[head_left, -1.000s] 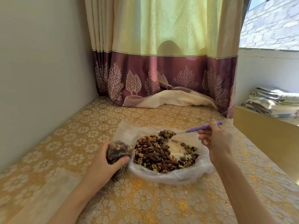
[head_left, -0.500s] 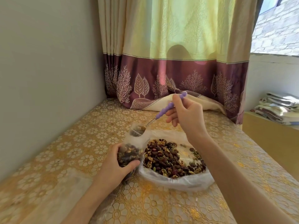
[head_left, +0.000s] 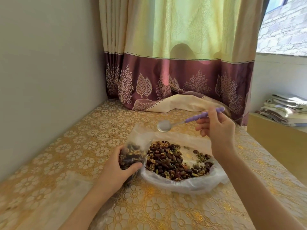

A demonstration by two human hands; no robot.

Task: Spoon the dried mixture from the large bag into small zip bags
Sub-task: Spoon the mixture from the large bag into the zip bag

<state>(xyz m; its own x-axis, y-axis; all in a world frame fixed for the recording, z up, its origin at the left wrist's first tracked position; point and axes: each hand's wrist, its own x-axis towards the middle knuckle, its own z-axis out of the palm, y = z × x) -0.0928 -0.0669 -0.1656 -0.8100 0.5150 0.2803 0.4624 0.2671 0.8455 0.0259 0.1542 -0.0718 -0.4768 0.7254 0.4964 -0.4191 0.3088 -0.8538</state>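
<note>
A large clear bag (head_left: 191,185) lies open on the table, holding a dark dried mixture (head_left: 167,161) of nuts and fruit. Just left of it stands a small zip bag (head_left: 132,151), partly filled with the mixture, and my left hand (head_left: 116,170) grips it around its lower half. My right hand (head_left: 217,128) pinches the purple handle of a spoon (head_left: 201,115). The spoon's metal bowl (head_left: 164,126) is empty and hovers above the far edge of the large bag, right of the small bag's open mouth.
A gold floral tablecloth (head_left: 93,143) covers the table, which meets a grey wall on the left. A yellow and maroon curtain (head_left: 182,77) hangs at the back, its hem lying on the table. Clear plastic (head_left: 54,196) lies at the front left. Folded cloths (head_left: 285,110) sit at the right.
The right hand carried a loaded spoon from the large bag to the small bag's mouth, emptied it, then drew the empty spoon back to the right. The left hand kept holding the small bag.
</note>
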